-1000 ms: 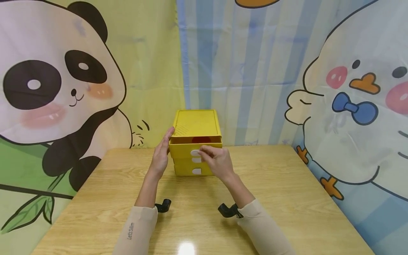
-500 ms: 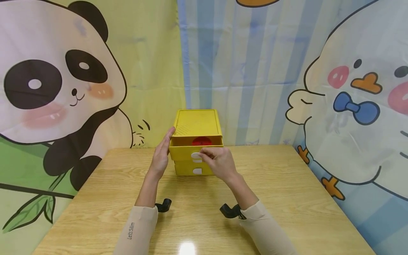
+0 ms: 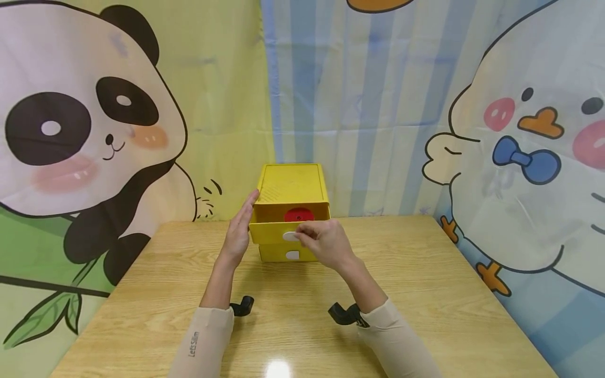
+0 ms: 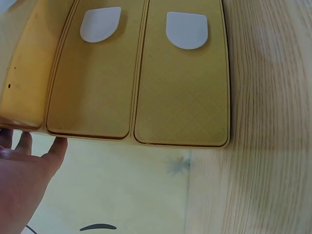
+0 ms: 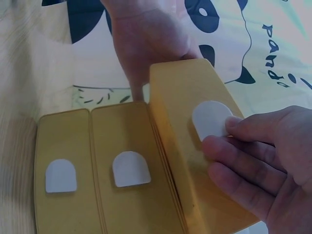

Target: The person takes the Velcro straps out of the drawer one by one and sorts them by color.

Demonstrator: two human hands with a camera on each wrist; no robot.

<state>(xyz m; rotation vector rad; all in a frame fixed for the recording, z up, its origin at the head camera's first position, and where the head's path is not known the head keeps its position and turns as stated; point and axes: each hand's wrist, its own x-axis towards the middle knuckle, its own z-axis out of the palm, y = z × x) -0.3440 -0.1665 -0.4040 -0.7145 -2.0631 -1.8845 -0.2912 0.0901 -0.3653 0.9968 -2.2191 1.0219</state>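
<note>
A small yellow drawer cabinet (image 3: 290,184) stands at the back of the table, with three drawers stacked one above another. Its top drawer (image 3: 267,233) is pulled partway out. Inside lies a red round thing (image 3: 299,214) with a dark centre; its kind is unclear. My right hand (image 3: 329,242) pinches the white tab (image 5: 210,119) on that drawer's front between thumb and index finger. Against the cabinet's left side rests my left hand (image 3: 238,231), fingers straight. The two lower drawers, each with a white tab (image 4: 187,30), are closed.
The wooden table (image 3: 416,294) carries the cabinet. Printed cloth with a panda (image 3: 56,189) on the left and a white bird (image 3: 529,220) on the right hangs around it. Black wrist mounts (image 3: 344,314) stick out below both forearms.
My right hand has drawn the top drawer farther out toward me, so more of the red round thing shows. My left hand has stayed against the cabinet's side.
</note>
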